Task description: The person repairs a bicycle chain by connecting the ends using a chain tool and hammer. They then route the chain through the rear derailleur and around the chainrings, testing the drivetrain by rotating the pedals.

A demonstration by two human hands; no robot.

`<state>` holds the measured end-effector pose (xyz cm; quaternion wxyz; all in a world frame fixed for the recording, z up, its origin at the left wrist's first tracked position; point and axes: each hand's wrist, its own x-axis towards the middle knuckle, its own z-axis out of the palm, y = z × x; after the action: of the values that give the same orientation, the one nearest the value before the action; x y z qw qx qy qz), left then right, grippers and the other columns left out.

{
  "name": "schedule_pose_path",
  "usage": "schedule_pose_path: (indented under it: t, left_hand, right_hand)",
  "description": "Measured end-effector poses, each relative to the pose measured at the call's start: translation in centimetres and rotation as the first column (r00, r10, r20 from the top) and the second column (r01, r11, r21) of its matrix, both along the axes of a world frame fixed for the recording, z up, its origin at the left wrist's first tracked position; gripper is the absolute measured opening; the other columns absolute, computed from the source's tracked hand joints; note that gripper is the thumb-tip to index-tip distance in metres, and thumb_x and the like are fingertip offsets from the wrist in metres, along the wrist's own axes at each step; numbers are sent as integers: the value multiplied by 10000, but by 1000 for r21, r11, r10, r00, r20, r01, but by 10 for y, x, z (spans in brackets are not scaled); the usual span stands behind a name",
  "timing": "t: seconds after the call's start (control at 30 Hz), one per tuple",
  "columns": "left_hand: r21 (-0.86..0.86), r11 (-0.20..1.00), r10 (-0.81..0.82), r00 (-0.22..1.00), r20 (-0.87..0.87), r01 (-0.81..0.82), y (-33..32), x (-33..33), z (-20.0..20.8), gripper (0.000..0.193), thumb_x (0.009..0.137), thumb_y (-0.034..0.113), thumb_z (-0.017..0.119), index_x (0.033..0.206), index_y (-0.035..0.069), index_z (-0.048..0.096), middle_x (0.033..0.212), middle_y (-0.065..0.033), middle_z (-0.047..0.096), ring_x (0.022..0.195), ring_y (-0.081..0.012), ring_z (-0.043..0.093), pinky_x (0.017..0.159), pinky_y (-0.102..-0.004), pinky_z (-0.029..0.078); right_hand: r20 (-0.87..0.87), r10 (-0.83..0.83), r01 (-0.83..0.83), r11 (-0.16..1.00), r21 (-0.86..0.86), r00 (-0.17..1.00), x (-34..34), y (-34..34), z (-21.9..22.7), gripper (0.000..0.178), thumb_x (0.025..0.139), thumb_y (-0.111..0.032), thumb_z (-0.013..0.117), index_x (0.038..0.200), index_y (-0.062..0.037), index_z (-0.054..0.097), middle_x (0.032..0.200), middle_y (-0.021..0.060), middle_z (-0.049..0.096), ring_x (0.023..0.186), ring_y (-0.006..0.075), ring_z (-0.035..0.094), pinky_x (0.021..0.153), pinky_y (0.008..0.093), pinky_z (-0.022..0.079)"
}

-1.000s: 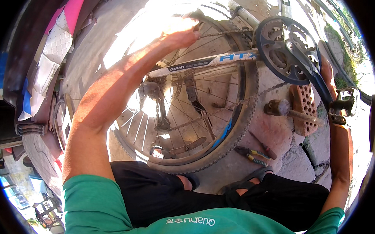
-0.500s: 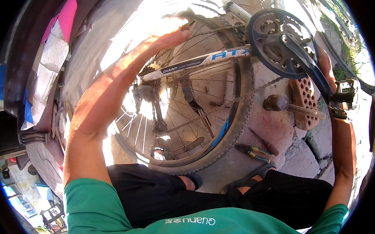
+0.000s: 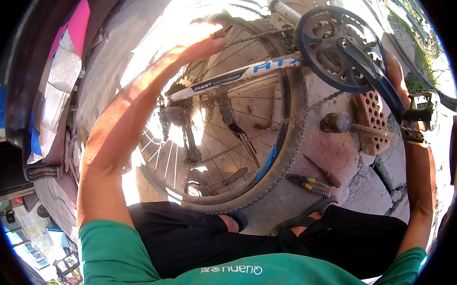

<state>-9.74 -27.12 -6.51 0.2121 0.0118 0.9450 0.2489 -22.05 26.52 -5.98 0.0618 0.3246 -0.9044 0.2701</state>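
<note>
A bicycle lies before me, its rear wheel's knobby tyre [image 3: 294, 145] round the white-and-blue frame tube [image 3: 241, 74]. Glare washes out part of my left hand [image 3: 205, 39]; its fingers are curled closed at the upper run of the bicycle chain [image 3: 258, 36], which leads from them to the chainring [image 3: 318, 77]. Behind the chainring and the black crank arm [image 3: 367, 69], my right hand [image 3: 395, 78] reaches up, its fingers hidden. A pedal [image 3: 419, 117] hangs in front of my right wrist. Below the frame tube, the rear derailleur [image 3: 190, 146] is beside the spokes.
Right of the tyre, a hammer [image 3: 336, 123] rests with its handle against a perforated brick [image 3: 371, 110]. Pliers [image 3: 308, 184] and a thin pointed tool [image 3: 325, 173] lie near my feet. Cracked stone slabs [image 3: 371, 192] lie at right, and a pink-and-white sheet [image 3: 69, 54] at far left.
The chainring, crank and frame tube have shifted slightly left and up. My left hand has moved a little left, still at the chain. The tools on the ground have not moved.
</note>
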Motion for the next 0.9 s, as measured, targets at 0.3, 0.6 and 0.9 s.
schedule_pose_path:
  t: [0.3, 0.6, 0.9]
  left_hand:
    - [-38, 997, 70, 997, -39, -72, 0, 4, 0, 561, 988, 408, 493, 1426, 59, 472, 1336, -159, 585, 1211, -284, 553, 1037, -380, 425]
    - [-33, 999, -20, 942, -336, 9, 2, 6, -5, 315, 915, 334, 577, 1035, 51, 647, 852, -100, 628, 789, -214, 593, 740, -375, 483]
    - [27, 999, -8, 911, -411, 21, -2, 8, -14, 257, 888, 298, 595, 915, 56, 674, 697, -98, 609, 628, -226, 577, 624, -392, 489]
  right_hand:
    - [73, -57, 56, 998, 25, 996, -7, 1, -4, 383, 870, -221, 689, 1226, -88, 642, 1142, 130, 684, 1002, 285, 664, 860, 374, 503]
    - [-1, 21, -21, 1000, -11, 1000, 0, 0, -2, 467, 851, -229, 706, 1287, -105, 596, 1141, 121, 678, 1023, 298, 651, 876, 374, 497]
    - [7, -2, 2, 996, 91, 1000, 1, -3, 2, 374, 909, -137, 640, 1261, -15, 604, 1204, 144, 651, 1092, 252, 625, 976, 334, 463]
